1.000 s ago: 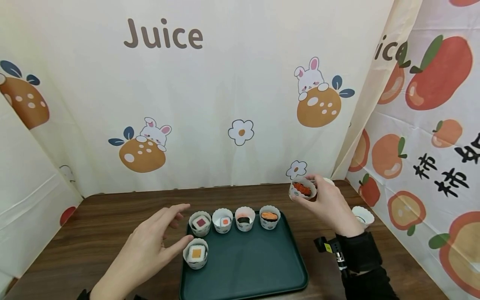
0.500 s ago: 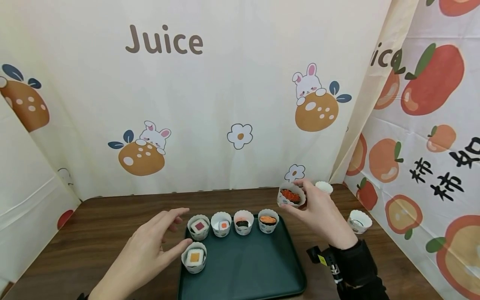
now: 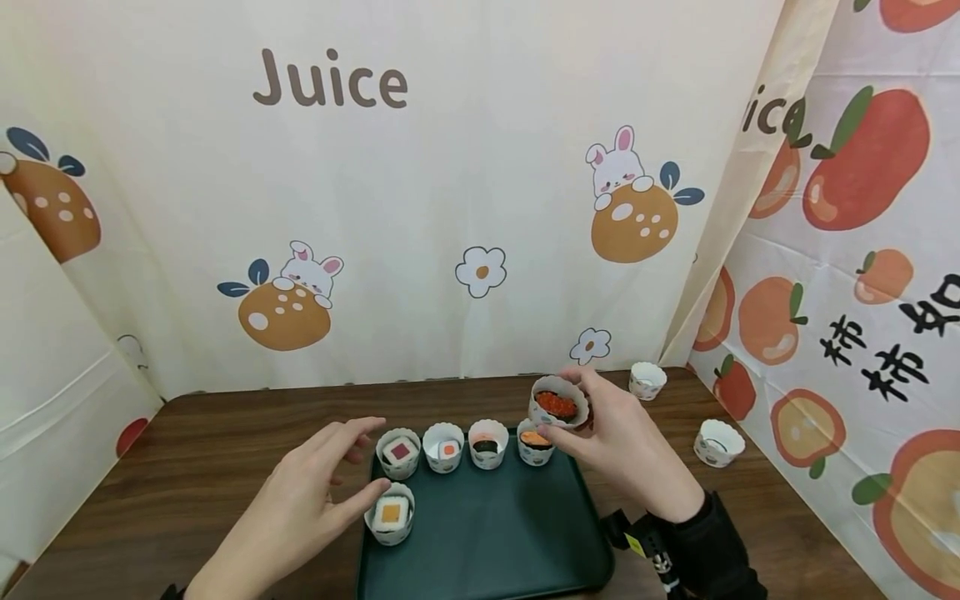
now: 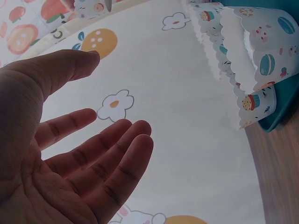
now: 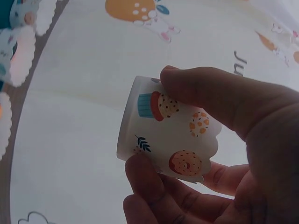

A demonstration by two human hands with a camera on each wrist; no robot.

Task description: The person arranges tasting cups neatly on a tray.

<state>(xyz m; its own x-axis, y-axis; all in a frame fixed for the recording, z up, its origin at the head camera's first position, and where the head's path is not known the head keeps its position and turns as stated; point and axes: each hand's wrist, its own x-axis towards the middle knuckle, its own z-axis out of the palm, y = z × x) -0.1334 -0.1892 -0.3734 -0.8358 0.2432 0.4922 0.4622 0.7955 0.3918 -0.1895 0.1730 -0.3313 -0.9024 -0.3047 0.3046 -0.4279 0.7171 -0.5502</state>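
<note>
My right hand (image 3: 626, 442) grips a scalloped paper cup (image 5: 163, 126) between thumb and fingers. Red roe-topped sushi (image 3: 557, 406) lies inside it. The cup hangs in the air over the back right corner of the dark green tray (image 3: 495, 533), partly in front of the cup with orange-topped sushi (image 3: 535, 450). My left hand (image 3: 300, 492) hovers at the tray's left edge, fingers spread and holding nothing. Its thumb tip is close to the cup with yellow-centred sushi (image 3: 390, 514); whether they touch I cannot tell. In the left wrist view the palm (image 4: 51, 186) is bare.
Along the tray's back edge stand cups with a dark-red-centred roll (image 3: 397, 453), a small orange-centred roll (image 3: 443, 447) and a black-wrapped piece (image 3: 487, 444). Two more paper cups, one at the back (image 3: 647, 381) and one nearer (image 3: 718, 442), stand on the wooden table's right side. Printed curtains (image 3: 405, 192) surround the table.
My right hand has carried the cup of red-topped sushi leftward and slightly down, from the table's back right to over the tray's corner. The left hand has stayed almost still.
</note>
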